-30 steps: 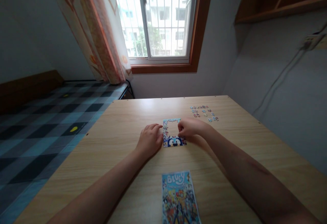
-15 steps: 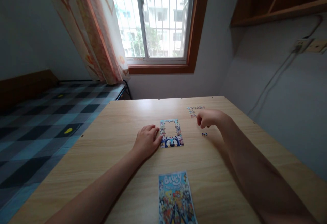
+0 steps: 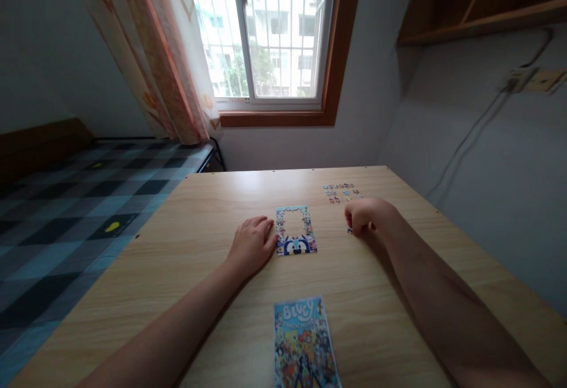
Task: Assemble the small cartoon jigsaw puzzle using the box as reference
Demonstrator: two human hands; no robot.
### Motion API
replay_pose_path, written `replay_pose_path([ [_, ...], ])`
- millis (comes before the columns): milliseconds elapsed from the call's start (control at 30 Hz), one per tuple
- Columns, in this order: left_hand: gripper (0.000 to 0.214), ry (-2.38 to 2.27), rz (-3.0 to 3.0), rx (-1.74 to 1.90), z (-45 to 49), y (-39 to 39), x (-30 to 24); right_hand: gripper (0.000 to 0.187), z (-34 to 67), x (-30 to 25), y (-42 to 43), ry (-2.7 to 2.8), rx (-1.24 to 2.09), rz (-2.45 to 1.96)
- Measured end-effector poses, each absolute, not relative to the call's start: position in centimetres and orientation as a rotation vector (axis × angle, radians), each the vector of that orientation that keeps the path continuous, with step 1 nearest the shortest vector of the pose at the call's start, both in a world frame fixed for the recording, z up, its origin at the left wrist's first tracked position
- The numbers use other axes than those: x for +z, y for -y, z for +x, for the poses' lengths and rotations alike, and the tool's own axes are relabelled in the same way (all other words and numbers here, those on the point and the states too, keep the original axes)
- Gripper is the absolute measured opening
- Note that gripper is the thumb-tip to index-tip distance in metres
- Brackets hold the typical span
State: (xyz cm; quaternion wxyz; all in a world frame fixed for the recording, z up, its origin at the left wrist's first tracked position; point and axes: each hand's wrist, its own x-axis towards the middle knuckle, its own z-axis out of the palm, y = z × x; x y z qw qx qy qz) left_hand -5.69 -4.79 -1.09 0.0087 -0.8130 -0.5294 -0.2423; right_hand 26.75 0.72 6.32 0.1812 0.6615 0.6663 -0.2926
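Observation:
A partly joined jigsaw puzzle (image 3: 297, 246) lies on the table, a rectangular frame of pieces around a bare middle, with a blue dog face along its near side. My left hand (image 3: 253, 240) rests flat at its left edge, fingers stretched out and thumb by the border. To the right of the puzzle, my right hand (image 3: 367, 215) is closed, fingertips down at the table. A small dark puzzle piece (image 3: 349, 231) peeks out beside those fingertips; whatever they pinch is hidden. Beyond that hand, loose puzzle pieces (image 3: 339, 186) lie in rows.
A colourful Bluey picture sheet (image 3: 303, 341) lies at the near side of the wooden table (image 3: 212, 199). On the left stands a bed with a checked cover (image 3: 110, 187). A window (image 3: 270, 33) and curtain (image 3: 163, 51) are behind, and a cable (image 3: 460, 146) hangs on the right wall.
My right hand has come nearer from the loose rows to the small dark pieces, now partly covering them. More of the rows shows. My left hand stays by the puzzle.

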Motion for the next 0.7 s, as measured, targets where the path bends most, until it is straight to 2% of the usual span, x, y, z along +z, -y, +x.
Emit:
replay_pose_path([
  [433, 0.034, 1.682, -2.554, -0.753, -5.6, 4.9, -0.9, 0.014, 27.4, 5.7, -1.1, -1.881, -0.996, 1.794],
  [700, 0.034, 1.697, -2.561, -0.716, -5.6, 5.0, -0.8, 0.015, 26.2, 6.5, -0.8, -2.240, -1.226, 1.543],
])
